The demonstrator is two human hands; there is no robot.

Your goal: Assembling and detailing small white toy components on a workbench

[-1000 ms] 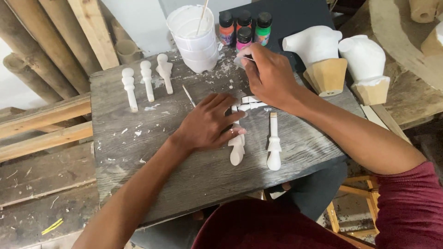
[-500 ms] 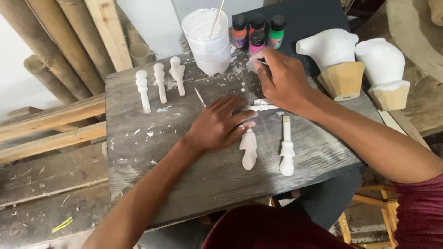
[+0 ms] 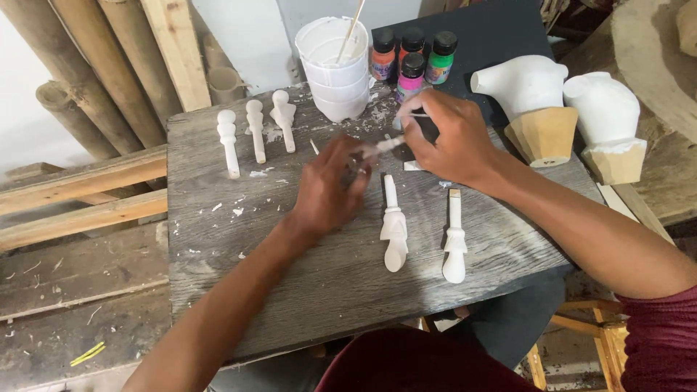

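Four paint bottles [image 3: 412, 54] flank stacked white cups [image 3: 334, 69] holding a stick [image 3: 353, 29]; both hands grip a white piece [image 3: 381, 145].

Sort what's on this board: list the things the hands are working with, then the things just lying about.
In hand:
left hand and right hand, together on a small white piece
thin stick in the right hand

Lying about:
two white figures near the board's front
three white figures at the back
white cups
paint bottles
two white busts
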